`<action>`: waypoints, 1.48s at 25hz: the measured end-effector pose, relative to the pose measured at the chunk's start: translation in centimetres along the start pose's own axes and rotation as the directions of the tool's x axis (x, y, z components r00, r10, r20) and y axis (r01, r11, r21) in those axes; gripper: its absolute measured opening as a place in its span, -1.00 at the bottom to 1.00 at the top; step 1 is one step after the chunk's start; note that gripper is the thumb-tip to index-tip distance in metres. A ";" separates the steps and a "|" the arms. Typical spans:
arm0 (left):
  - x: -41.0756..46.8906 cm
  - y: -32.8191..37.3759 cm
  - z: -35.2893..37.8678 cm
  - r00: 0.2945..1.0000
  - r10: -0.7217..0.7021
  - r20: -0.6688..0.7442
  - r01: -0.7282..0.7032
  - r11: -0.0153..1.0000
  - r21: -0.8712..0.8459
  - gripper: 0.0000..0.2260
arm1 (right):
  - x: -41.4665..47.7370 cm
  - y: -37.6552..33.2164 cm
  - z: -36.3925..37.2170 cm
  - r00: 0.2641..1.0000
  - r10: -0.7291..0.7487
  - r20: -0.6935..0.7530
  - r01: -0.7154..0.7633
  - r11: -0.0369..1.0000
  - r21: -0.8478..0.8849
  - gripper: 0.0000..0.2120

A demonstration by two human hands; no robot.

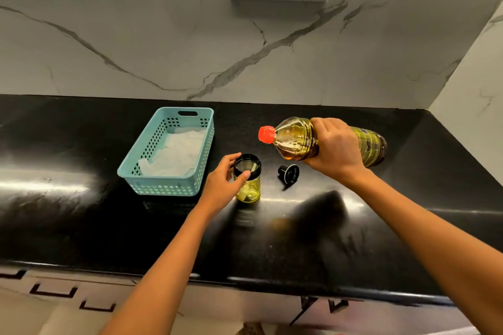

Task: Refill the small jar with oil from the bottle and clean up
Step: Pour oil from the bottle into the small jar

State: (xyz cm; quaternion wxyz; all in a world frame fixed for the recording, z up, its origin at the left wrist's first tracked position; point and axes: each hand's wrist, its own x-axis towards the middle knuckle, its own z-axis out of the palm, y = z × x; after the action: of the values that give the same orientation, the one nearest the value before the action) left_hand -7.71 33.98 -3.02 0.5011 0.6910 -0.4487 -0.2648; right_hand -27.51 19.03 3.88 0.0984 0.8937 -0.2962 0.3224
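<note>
- Our left hand has its grip curled round the dark neck of the small jar, thumb on one side and fingers on the other. The jar stands upright on the black worktop with its mouth uncovered and a little yellow oil at the bottom.
- Our right hand has a full grip wrapped round the middle of the bottle. We hold it almost level in the air at the jar's one o'clock, neck pointing toward nine o'clock.
- The red cap is on, so nothing can pour yet. We judge that uncapping comes next, and it is best done with the bottle brought upright.
- The jar's black stopper lies near, at the jar's three o'clock, and we should avoid knocking it.
- To pour, we steady the jar, bring the bottle's mouth close above the opening and tilt slowly.
- The teal basket at the jar's nine o'clock holds white paper, handy for wiping drips.
</note>
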 end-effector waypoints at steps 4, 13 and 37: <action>-0.1 0.1 0.1 1.000 0.003 -0.010 -0.003 1.000 0.016 -0.61 | -0.1 -0.3 0.7 0.997 -0.034 0.071 0.038 0.998 -0.054 -0.45; 0.1 0.0 0.1 1.000 0.002 -0.021 -0.002 1.000 0.005 -0.62 | 0.3 -0.4 0.7 0.969 -0.088 0.232 0.135 0.971 -0.197 -0.43; 0.1 0.0 0.6 0.998 -0.009 -0.055 0.009 1.000 -0.003 -0.62 | 2.4 -0.9 -1.1 0.958 -0.138 0.252 0.220 0.917 -0.333 -0.54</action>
State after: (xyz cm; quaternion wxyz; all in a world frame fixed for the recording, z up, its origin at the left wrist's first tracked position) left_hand -8.10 33.63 -3.25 0.5131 0.6993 -0.4311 -0.2487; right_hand -26.06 19.01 6.27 0.2543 0.9148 -0.2754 0.1504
